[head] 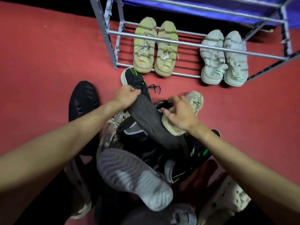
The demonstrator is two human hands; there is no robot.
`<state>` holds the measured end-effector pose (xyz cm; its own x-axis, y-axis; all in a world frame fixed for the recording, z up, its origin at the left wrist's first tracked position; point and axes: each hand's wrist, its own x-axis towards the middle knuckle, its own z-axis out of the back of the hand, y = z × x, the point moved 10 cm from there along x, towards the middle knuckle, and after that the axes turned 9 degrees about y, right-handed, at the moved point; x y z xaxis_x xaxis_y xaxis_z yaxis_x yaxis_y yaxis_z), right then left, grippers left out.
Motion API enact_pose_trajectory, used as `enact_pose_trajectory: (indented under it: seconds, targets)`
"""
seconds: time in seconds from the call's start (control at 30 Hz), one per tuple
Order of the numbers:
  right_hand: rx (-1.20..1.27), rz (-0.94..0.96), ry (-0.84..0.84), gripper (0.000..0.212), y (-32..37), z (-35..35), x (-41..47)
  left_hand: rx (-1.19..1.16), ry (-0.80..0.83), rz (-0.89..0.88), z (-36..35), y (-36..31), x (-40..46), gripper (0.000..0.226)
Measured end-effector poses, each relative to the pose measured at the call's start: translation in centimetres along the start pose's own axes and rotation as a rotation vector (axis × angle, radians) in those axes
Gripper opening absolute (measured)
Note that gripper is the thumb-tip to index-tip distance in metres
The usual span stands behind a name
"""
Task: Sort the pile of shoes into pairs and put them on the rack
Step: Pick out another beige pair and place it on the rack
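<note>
A pile of shoes (146, 159) lies on the red floor right below me. My left hand (125, 96) grips the toe end of a dark grey shoe (151, 120), sole up, that slants across the top of the pile. My right hand (180, 113) rests with fingers curled on the opening of a beige sneaker (193, 101) beside it. The grey metal rack (178, 42) stands at the back. On its lowest shelf sit a beige-and-yellow pair (154, 47) and a pale grey pair (224, 57).
A black sneaker with green stripes (133, 77) lies just in front of the rack's left leg. A black shoe (82, 98) sits apart at the left. A grey sole-up shoe (134, 177) and a cream clog (227, 202) lie near me.
</note>
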<state>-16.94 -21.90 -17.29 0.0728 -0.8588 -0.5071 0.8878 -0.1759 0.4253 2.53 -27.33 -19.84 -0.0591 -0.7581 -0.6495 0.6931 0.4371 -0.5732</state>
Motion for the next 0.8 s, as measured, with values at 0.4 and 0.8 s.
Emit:
enact_pose_trajectory:
  seconds: [0.4,0.8]
  targets:
    - [0.145,-0.161,0.169,0.044,-2.4,-3.2,-6.9,0.061,0.002,0.041,-0.7,1.7,-7.8,0.049]
    - [-0.184,-0.116,-0.172,0.036,-0.8,4.5,-14.2,0.328,0.087,-0.014,-2.4,2.4,-15.9,0.067]
